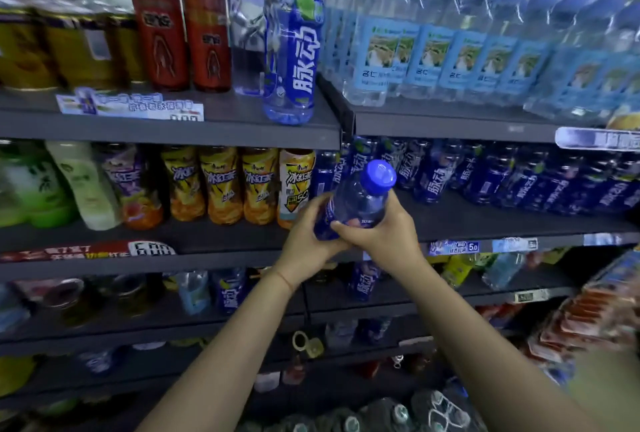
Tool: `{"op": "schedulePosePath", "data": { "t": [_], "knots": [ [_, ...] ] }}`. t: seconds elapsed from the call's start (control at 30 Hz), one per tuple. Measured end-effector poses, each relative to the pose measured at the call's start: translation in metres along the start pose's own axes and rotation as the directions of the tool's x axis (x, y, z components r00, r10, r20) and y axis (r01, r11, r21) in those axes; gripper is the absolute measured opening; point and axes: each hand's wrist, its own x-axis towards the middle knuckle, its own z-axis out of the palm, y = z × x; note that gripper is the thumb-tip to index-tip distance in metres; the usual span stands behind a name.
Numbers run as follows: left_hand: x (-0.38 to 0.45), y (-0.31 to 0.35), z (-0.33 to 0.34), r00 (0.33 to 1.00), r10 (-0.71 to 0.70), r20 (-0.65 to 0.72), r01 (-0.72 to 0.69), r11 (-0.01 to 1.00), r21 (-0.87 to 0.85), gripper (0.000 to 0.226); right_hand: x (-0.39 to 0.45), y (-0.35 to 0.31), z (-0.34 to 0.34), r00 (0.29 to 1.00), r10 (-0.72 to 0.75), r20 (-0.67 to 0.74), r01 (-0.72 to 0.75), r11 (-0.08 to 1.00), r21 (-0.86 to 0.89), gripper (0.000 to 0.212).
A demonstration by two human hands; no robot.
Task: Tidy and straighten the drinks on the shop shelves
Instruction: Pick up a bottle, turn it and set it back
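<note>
Your left hand (pixel 304 234) and right hand (pixel 384 237) together clasp the lower body of a clear blue-capped, blue-labelled plastic drink bottle (pixel 356 203), held in front of the middle dark shelf (pixel 485 223) near its left end. The bottle's long axis tilts cap-up toward the right. The matching row of blue bottles (pixel 502 178) stands just beyond, nearer your right hand.

Paper price tags (pixel 131 106) on shelf edges; red snack packets (pixel 585 324) at right
</note>
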Motion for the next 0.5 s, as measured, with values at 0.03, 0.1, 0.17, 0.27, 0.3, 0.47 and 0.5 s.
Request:
{"op": "schedulePosePath", "data": {
  "t": [0.03, 0.1, 0.17, 0.27, 0.3, 0.47, 0.5],
  "knots": [
    [0.013, -0.003, 0.003, 1.000, 0.003, 0.016, -0.004, 0.998, 0.064, 0.065, 0.014, 0.009, -0.001, 1.000, 0.018, -0.013, -0.018, 1.000, -0.012, 0.064],
    [0.038, -0.015, 0.008, 0.999, -0.045, 0.006, 0.044, 0.988, 0.151, 0.063, 0.040, 0.025, -0.001, 0.997, 0.060, -0.051, -0.062, 0.997, -0.042, 0.062],
    [0.055, -0.023, 0.014, 0.991, -0.135, -0.018, 0.135, 0.947, 0.291, 0.081, 0.068, 0.042, 0.000, 0.991, 0.100, -0.086, -0.105, 0.993, -0.056, 0.064],
    [0.068, -0.024, 0.026, 0.975, -0.219, -0.037, 0.216, 0.901, 0.376, 0.090, 0.106, 0.062, -0.002, 0.981, 0.180, -0.075, -0.186, 0.978, -0.094, 0.078],
    [0.071, -0.022, 0.031, 0.976, -0.213, -0.050, 0.217, 0.903, 0.370, 0.090, 0.119, 0.068, -0.002, 0.979, 0.198, -0.057, -0.203, 0.973, -0.107, 0.082],
    [0.086, -0.022, 0.044, 0.966, -0.213, -0.144, 0.251, 0.901, 0.353, 0.087, 0.175, 0.085, 0.009, 0.962, 0.272, 0.015, -0.267, 0.953, -0.142, 0.078],
    [0.087, -0.022, 0.047, 0.965, -0.216, -0.152, 0.258, 0.895, 0.363, 0.087, 0.183, 0.087, 0.012, 0.960, 0.279, 0.032, -0.271, 0.949, -0.162, 0.081]
  ]
}}
